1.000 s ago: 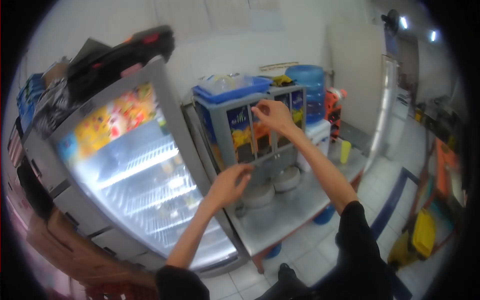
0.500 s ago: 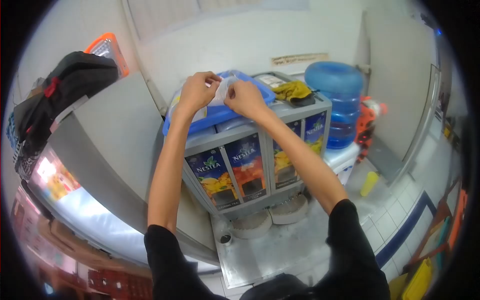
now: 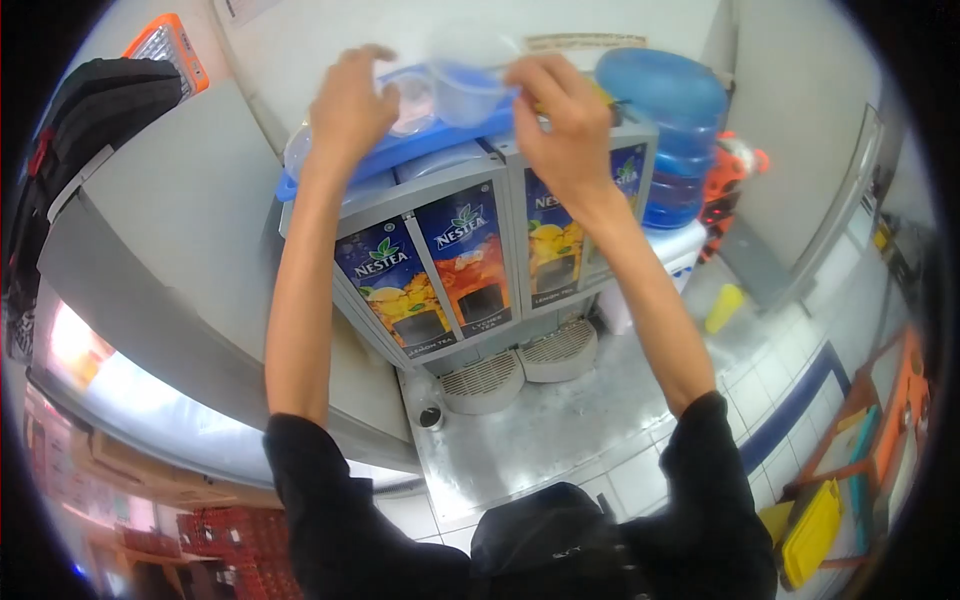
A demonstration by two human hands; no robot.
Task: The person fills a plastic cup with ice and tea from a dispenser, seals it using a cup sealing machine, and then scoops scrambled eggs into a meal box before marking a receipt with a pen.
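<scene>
A translucent plastic cup (image 3: pixel 466 92), blurred by motion, hangs above the front of the blue tray (image 3: pixel 400 152). My right hand (image 3: pixel 566 125) pinches it at its right side. To its left, my left hand (image 3: pixel 350 108) is raised over the tray with thumb and fingers apart, holding nothing. Another clear cup (image 3: pixel 412 105) sits in the tray close to the left thumb; I cannot tell whether they touch. The tray rests on top of the Nestea drink dispenser (image 3: pixel 462 235).
A blue water jug (image 3: pixel 662 130) stands right of the dispenser, with a yellow cup (image 3: pixel 724 308) below it. Drip trays (image 3: pixel 482 386) and a small dark-mouthed cup (image 3: pixel 430 416) are on the metal counter (image 3: pixel 520 440). A tall grey cabinet (image 3: pixel 190 240) is at the left.
My hands have drawn apart. The right hand has moved right, lifting the translucent cup; the left hand has let go. The view has shifted, so the dispenser appears higher.
</scene>
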